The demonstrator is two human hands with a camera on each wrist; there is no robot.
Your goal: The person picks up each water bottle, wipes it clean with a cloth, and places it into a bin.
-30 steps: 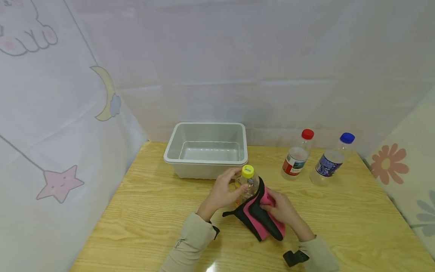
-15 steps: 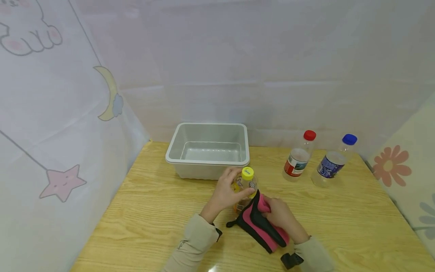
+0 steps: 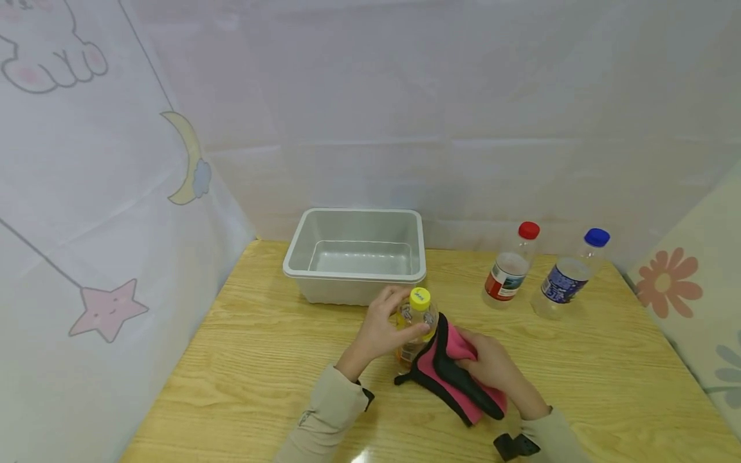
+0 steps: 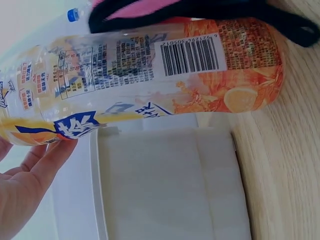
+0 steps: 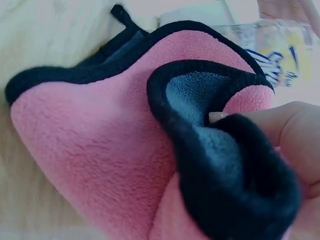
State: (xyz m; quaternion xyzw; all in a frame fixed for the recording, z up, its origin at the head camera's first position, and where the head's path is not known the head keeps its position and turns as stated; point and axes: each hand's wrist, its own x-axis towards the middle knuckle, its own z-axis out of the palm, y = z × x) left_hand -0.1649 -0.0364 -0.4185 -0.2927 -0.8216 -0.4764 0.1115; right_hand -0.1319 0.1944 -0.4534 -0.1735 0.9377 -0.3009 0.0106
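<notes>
A clear bottle with a yellow cap [image 3: 418,321] and an orange label [image 4: 150,70] stands upright on the wooden table [image 3: 260,360]. My left hand [image 3: 384,328] grips it just below the cap. My right hand [image 3: 483,363] holds a pink cloth with black edging [image 3: 451,373] and presses it against the bottle's right side. In the right wrist view the folded cloth [image 5: 125,145] fills the frame, pinched by my fingers [image 5: 270,130].
A grey plastic tub [image 3: 356,254] sits just behind the bottle. At the back right stand a red-capped bottle [image 3: 509,267] and a blue-capped bottle [image 3: 564,276]. White curtains close in the left and back; a flowered panel [image 3: 689,302] bounds the right.
The cloth in my right hand slid down and then back up along the bottle's right side. The left hand keeps its grip on the bottle.
</notes>
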